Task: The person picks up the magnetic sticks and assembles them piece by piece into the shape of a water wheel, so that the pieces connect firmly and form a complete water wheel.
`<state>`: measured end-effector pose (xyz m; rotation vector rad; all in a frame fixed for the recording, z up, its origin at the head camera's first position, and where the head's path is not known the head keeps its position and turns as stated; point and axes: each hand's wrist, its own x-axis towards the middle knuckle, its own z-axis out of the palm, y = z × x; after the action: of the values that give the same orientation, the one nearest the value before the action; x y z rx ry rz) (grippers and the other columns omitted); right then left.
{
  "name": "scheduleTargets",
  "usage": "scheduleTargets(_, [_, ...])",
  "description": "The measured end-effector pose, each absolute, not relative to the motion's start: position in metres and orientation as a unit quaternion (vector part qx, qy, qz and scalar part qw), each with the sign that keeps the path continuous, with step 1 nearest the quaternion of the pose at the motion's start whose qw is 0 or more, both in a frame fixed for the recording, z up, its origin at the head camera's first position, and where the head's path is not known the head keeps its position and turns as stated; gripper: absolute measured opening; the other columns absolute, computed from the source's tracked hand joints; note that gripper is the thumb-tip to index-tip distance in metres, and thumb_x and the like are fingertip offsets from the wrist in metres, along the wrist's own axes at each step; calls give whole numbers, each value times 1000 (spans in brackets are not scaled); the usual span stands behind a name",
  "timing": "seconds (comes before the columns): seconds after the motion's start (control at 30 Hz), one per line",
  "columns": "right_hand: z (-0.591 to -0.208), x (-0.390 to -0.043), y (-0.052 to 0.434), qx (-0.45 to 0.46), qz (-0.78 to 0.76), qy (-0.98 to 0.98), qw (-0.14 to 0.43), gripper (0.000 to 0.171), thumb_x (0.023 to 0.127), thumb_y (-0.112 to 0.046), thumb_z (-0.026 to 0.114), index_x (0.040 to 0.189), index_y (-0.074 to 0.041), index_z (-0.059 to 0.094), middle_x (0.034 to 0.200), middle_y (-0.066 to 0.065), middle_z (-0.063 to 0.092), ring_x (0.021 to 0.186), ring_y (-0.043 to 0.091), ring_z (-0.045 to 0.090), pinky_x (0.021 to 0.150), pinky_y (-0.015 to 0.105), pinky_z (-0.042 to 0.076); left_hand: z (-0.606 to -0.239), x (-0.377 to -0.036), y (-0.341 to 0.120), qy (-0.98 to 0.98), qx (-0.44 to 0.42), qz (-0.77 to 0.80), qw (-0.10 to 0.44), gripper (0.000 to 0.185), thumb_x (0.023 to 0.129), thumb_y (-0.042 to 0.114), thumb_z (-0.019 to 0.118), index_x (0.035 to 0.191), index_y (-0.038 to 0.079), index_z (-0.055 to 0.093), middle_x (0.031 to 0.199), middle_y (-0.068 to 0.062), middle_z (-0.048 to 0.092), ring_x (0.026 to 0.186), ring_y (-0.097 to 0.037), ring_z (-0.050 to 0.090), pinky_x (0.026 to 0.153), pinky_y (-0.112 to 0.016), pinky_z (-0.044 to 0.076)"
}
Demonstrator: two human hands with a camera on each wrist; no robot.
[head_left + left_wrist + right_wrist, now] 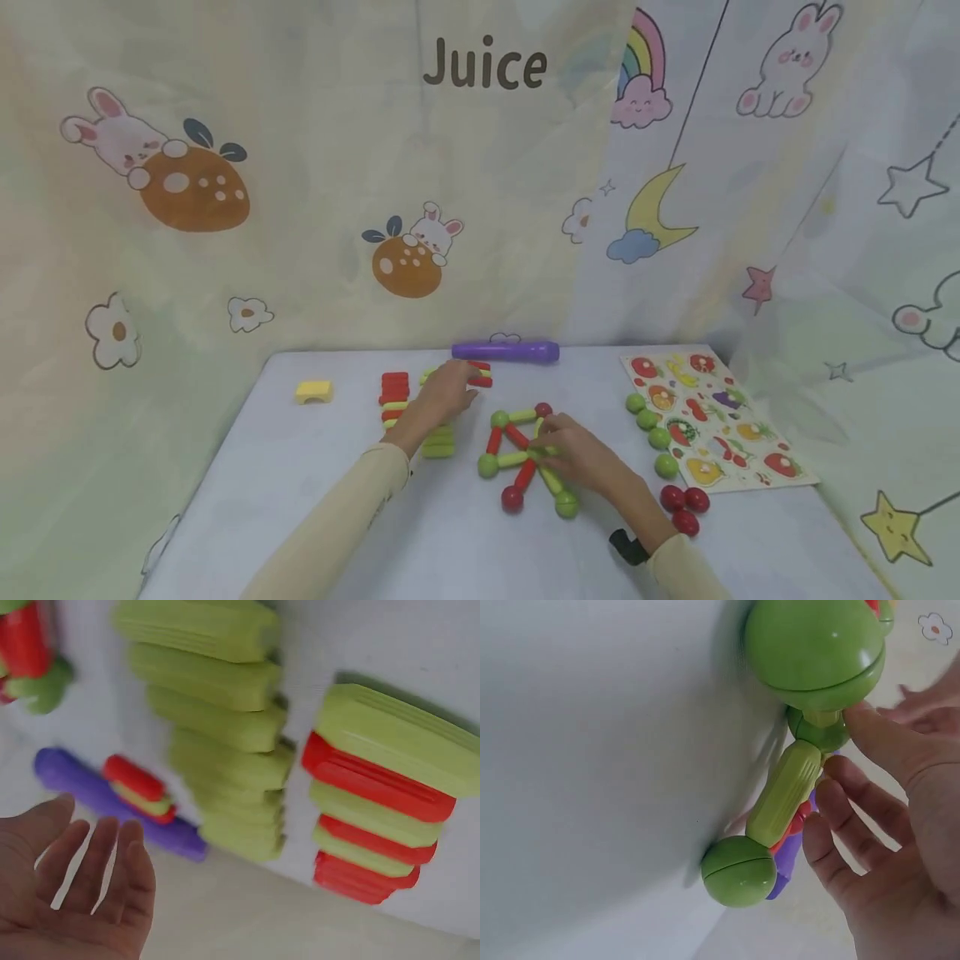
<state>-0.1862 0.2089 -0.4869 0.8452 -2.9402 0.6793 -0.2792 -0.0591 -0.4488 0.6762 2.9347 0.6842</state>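
A toy frame of rods and balls, with red and green rods (512, 458) and green balls (739, 871), stands on the table. My right hand (573, 452) holds it near its middle, thumb against the part beside a large green ball (817, 649); its index finger is mostly hidden. Farther left, my left hand (444, 396) reaches over the loose rods, its fingers loosely extended and holding nothing. Just beyond its fingertips lies a small stack of red and green rods (482, 380). Green rods (217, 705) and a mixed red-green row (382, 791) lie beside that hand.
A purple stick (506, 352) lies along the back edge. On the left sits a yellow arch block (313, 392). A fruit sticker sheet (738, 433) covers the right side, with loose green balls (659, 438) and red balls (685, 522) beside it. A printed cloth hangs behind.
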Motion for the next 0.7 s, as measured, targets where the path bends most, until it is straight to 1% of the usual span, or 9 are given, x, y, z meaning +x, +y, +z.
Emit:
scheduleTargets(0.07, [-486,-187,211,278,219,-935,-3,29,90,-7,87,118,-13,84,106,-6,65,99,11,58,86,28,58,-459,-293,-54,957,208,199,21,28,100,1,72,127,2,76,126,-13,75,117,-29,67,102,-44,57])
scheduleTargets(0.17, [-487,-188,214,281,215,-935,-1,27,91,-8,86,118,-13,84,104,-6,66,97,11,56,85,27,57,-472,-307,-46,964,202,171,8,24,97,-8,66,116,0,78,112,-12,74,103,-25,64,93,-41,58])
scheduleTargets(0.23, [-487,-188,213,281,211,-936,3,27,90,-8,86,117,-12,84,102,-5,67,96,11,56,85,28,57,-478,-313,-43,967,206,152,-9,23,95,-12,64,107,0,79,102,-11,72,94,-24,61,87,-40,57])
scheduleTargets(0.33, [-488,-187,211,273,207,-940,1,25,91,-10,87,115,-13,84,101,-5,68,96,11,57,85,27,58,-485,-317,-42,970,212,115,-31,17,93,-10,66,95,2,77,94,-10,69,90,-24,60,84,-40,58])
scheduleTargets(0.4, [-489,-186,211,271,204,-941,2,24,91,-11,87,114,-12,84,101,-5,69,95,11,57,84,27,58,-489,-318,-40,972,211,99,-39,13,93,-9,68,89,3,74,91,-11,68,88,-25,61,82,-41,59])
scheduleTargets(0.47, [-490,-186,211,270,204,-941,5,23,91,-11,87,114,-11,84,101,-4,70,95,12,58,84,28,58,-491,-319,-37,974,205,86,-38,11,94,-7,70,88,2,73,92,-13,68,89,-26,62,82,-42,59])
scheduleTargets(0.63, [-494,-186,212,263,203,-943,24,20,91,-12,86,111,-10,84,96,-5,68,90,9,56,80,27,56,-494,-315,-32,982,174,66,-25,4,95,-2,75,98,0,75,91,-13,69,88,-25,62,84,-42,60])
scheduleTargets(0.7, [-496,-185,212,253,202,-946,32,20,91,-13,87,110,-10,84,94,-7,66,89,8,55,79,26,56,-491,-310,-32,983,165,79,-23,4,94,-1,76,98,1,74,88,-12,70,85,-25,62,81,-40,60])
